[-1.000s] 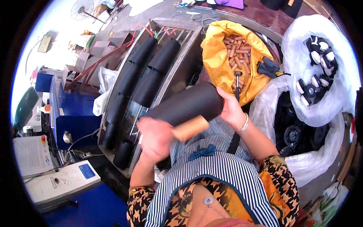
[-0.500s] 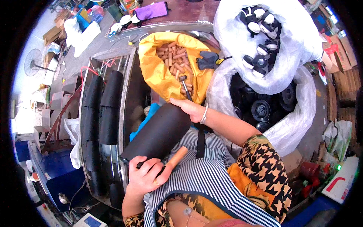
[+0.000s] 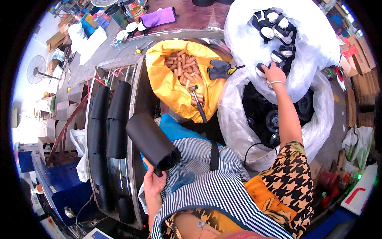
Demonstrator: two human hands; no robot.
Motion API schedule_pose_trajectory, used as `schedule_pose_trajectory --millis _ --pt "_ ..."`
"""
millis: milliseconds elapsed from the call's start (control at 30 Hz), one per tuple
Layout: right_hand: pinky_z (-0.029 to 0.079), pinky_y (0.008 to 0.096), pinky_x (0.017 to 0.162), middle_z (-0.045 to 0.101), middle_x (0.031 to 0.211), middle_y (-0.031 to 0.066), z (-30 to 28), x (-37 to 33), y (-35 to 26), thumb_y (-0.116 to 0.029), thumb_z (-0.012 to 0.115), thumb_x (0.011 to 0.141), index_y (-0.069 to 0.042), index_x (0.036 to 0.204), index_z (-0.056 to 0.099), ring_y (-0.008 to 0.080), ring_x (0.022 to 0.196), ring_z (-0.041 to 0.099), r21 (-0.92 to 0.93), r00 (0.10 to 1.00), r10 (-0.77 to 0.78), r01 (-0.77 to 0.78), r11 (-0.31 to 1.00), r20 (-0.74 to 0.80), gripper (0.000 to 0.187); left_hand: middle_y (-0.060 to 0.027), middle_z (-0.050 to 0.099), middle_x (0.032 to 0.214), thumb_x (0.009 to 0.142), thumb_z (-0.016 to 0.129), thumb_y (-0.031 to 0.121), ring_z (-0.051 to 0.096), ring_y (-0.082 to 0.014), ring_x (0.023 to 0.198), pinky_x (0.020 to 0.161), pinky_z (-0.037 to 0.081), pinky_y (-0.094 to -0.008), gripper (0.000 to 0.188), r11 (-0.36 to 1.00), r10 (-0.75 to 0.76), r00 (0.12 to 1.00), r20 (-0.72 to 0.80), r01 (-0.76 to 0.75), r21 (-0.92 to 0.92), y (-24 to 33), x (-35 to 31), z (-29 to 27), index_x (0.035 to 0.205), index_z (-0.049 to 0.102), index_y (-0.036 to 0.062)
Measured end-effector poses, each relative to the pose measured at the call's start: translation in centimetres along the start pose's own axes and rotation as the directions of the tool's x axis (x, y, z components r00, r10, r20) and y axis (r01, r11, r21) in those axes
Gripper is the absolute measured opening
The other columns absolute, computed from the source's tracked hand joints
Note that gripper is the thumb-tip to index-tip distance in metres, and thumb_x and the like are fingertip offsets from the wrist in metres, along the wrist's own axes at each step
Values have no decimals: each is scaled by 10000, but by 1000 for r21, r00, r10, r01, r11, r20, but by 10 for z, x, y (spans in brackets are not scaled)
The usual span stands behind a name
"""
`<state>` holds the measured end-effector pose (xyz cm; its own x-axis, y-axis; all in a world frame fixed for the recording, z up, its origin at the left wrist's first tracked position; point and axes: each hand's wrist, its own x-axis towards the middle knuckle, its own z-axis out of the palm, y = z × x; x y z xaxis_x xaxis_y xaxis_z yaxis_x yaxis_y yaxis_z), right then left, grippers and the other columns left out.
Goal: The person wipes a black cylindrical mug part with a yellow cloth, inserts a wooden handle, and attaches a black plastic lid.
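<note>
- Left hand (image 3: 154,182) grips the tube (image 3: 153,141), worker's ten o'clock, near the rack (image 3: 136,79) edge.
- Gap between tube and sack (image 3: 161,85).
- Right hand (image 3: 274,75), one o'clock, touches a part (image 3: 260,69) inside the bag (image 3: 318,47) rim; can't tell if gripped.

held tube (image 3: 151,137): black | fitting (image 3: 260,69): black-white | sack (image 3: 161,89): yellow | apron (image 3: 225,187): dark-white stripes | cloth (image 3: 160,17): purple

The black cylinder (image 3: 149,137) looks matt and smooth. The tan pegs (image 3: 180,68) resemble dull wood, the yellow sack (image 3: 163,89) creased plastic, the hammer head (image 3: 193,88) metal. 2 white bags (image 3: 243,38) look like thin, sheeny plastic; the black discs (image 3: 273,119), smooth plastic. The striped apron (image 3: 223,185) is cloth, the red bench (image 3: 199,18) glossy.
</note>
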<state>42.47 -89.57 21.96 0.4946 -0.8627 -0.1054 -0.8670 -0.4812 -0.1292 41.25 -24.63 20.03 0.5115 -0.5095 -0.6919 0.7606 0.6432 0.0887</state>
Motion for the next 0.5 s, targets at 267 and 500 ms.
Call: schedule_pose_trajectory --millis 267,500 --pt "506 482 675 685 856 147 6 -37 -36 -175 572 891 -101 962 565 394 777 651 -23 814 -405 436 900 -417 102 -166 600 1151 966 579 165 566 -292 1094 957 519 -376 175 973 92 996 -20 -94 -213 -22 15 30 1029 614 5" --pt "483 225 645 597 797 -2 -21 -202 -127 -23 560 922 -29 1042 601 73 703 594 983 444 -893 114 141 76 127 -137 609 1120 907 666 151 588 -261 1053 949 520 -337 250 973 129 991 -33 -133 -191 -35 25 50 1094 581 8"
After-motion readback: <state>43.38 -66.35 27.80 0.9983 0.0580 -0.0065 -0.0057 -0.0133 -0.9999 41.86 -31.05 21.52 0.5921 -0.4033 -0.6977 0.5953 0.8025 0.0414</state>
